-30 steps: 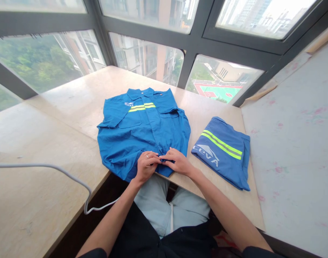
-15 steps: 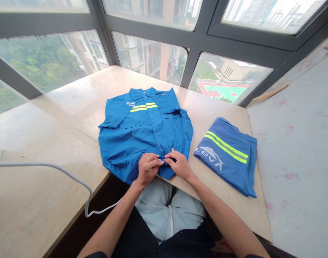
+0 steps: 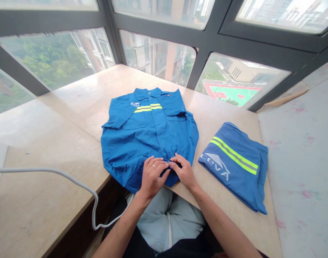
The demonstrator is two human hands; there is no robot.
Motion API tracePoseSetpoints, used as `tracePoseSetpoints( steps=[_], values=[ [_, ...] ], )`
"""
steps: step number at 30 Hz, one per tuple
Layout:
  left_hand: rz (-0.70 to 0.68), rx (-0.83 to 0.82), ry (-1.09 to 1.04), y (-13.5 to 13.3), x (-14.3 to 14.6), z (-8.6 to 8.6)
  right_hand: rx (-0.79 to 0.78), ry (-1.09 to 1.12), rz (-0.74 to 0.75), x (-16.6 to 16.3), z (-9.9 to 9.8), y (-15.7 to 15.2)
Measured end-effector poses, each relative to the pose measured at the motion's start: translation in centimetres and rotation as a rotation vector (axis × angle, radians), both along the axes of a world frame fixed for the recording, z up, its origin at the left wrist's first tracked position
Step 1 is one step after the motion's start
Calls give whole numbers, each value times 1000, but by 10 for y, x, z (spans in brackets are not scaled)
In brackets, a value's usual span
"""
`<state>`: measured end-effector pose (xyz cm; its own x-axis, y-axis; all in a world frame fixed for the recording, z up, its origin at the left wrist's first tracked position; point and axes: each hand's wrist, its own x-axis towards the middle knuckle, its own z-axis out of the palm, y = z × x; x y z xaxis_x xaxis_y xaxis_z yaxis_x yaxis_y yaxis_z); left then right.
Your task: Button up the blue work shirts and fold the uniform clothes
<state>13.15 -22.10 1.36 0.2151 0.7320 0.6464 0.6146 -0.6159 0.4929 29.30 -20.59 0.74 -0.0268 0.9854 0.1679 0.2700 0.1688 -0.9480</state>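
Note:
A blue work shirt (image 3: 142, 136) with a yellow-green reflective stripe lies flat, front up, on the wooden table (image 3: 72, 118), its hem hanging a little over the near edge. My left hand (image 3: 153, 175), with a ring on one finger, and my right hand (image 3: 184, 172) meet at the shirt's front placket near the hem. Both pinch the fabric there with fingers curled. To the right rests a folded blue garment (image 3: 236, 165) with a reflective stripe and white lettering.
A white cable (image 3: 72, 182) runs across the left of the table and loops down over its near edge. Large windows with dark frames (image 3: 201, 39) close off the far side. A pale, pink-stained surface (image 3: 300, 150) lies at the right.
The view has shifted slightly, so everything sits a bit further right and lower. Both hands stay pinched at the placket near the hem, with small finger movements only.

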Motion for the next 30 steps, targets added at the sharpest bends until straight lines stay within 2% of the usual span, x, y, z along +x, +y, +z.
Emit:
tracePoseSetpoints(
  steps=[11, 20, 26, 30],
  values=[
    [41, 109, -82, 11, 17, 5, -97, 150, 23, 8, 2, 3],
    [-38, -45, -135, 22, 14, -7, -286, 198, 75, 24, 8, 19],
    [-36, -76, -18, 23, 12, -8, -261, 203, 99, 23, 9, 18],
    [-69, -6, -63, 25, 10, -9, -249, 179, 66, 22, 9, 16]
  ],
)
